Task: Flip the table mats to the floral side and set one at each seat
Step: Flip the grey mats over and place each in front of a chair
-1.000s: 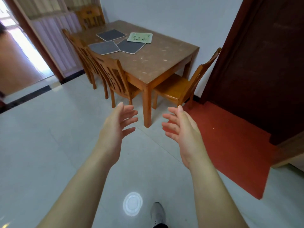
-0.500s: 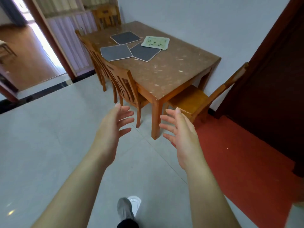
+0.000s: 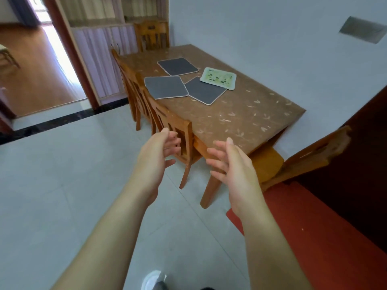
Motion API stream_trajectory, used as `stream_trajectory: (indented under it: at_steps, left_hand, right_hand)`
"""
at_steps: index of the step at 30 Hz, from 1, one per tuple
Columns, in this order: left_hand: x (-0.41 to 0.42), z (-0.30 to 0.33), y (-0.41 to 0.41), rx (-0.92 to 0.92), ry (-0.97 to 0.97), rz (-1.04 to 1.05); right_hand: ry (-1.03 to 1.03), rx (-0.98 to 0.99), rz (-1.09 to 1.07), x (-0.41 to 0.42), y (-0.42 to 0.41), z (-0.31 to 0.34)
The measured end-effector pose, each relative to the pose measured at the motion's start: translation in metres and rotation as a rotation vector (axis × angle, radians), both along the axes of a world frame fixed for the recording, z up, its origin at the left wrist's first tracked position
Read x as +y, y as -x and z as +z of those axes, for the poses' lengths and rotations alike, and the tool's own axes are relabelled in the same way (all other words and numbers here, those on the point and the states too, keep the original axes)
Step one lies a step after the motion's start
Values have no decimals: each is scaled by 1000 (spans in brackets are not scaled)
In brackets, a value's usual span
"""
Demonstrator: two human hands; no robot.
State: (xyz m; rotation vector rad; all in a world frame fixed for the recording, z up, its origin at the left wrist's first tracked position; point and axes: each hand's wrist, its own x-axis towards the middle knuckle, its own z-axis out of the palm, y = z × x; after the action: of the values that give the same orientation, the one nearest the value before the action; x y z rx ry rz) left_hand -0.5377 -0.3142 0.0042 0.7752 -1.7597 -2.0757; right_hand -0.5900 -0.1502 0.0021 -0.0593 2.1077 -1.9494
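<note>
grey mats (image 3: 166,87) far off — shoe (image 3: 159,286) cut off — left hand (image 3: 156,156), right hand (image 3: 234,164) slack-fingered, grip empty

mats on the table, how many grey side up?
3. One grey mat toward the far end, one at the left edge by the chairs, one mid-table, its corner under the floral mat. None looks hidden.

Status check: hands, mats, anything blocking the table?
Left hand and right hand open, empty. Three grey-side mats and one floral mat clustered on table. Chair between hands and mats.
</note>
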Motion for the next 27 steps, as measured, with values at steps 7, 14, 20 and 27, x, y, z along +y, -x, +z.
stream_trajectory:
  at_steps: [7,14,20,27]
  left_hand:
    - [-58,-8,62,-34,6,4]
    - [-105,-17,164,-78,46,18]
    - [-138,-8,256,-114,85,17]
    - [-195,-3,308,-146,94,135]
  right_hand:
    - [26,-41,-12,-56,74,-13]
    - [62,-115,-22,-106,182,-35]
    - [103,-148,17,-146,280,-35]
    - [38,-196,80,-214,354,-38]
